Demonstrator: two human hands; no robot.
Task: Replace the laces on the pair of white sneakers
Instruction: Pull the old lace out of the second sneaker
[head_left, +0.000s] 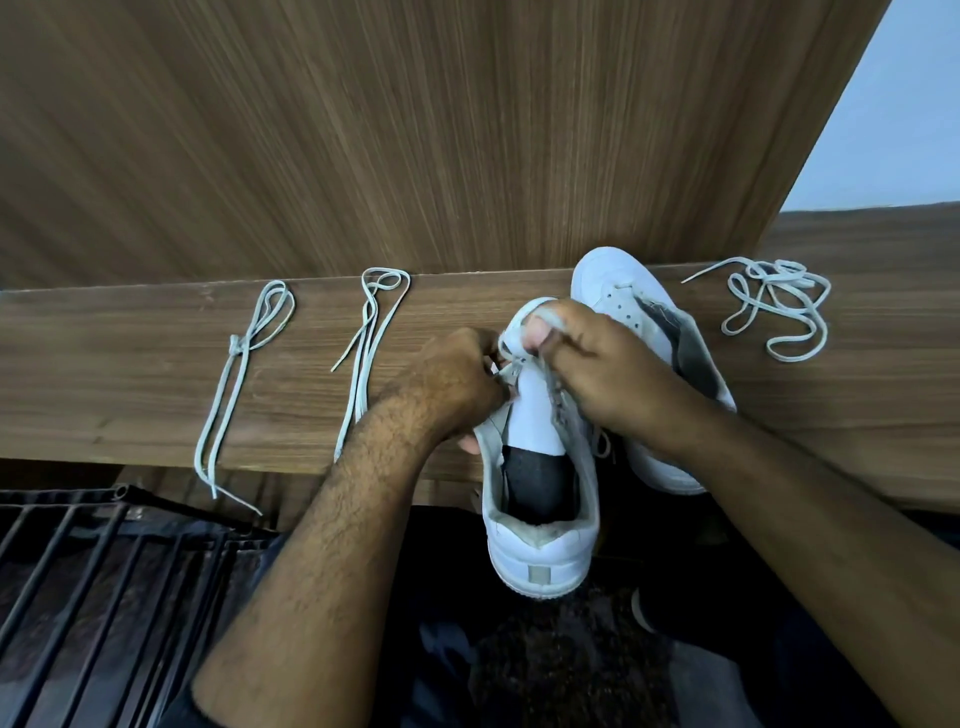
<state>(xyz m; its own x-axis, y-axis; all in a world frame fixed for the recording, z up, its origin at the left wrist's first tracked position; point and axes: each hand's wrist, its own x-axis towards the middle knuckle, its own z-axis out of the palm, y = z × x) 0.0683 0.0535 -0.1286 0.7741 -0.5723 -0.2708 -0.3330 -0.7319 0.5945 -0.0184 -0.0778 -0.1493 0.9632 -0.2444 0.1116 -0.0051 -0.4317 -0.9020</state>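
Observation:
A white sneaker (540, 540) hangs over the shelf's front edge with its heel toward me and its tongue showing. My left hand (452, 384) pinches a lace (506, 343) at the sneaker's left eyelets. My right hand (602, 364) grips the toe end, thumb pressing the lace loop. The second white sneaker (618, 296) lies on the shelf behind my right hand, partly hidden. Two folded laces lie to the left: one knotted lace (234, 374) and one looped lace (369, 338). A loose tangled lace (774, 312) lies at the right.
The wooden shelf (130, 374) is narrow, with a tall wooden panel (415, 130) rising right behind it. A black metal rack (93, 582) stands below at the left. My legs in dark clothing are under the sneaker.

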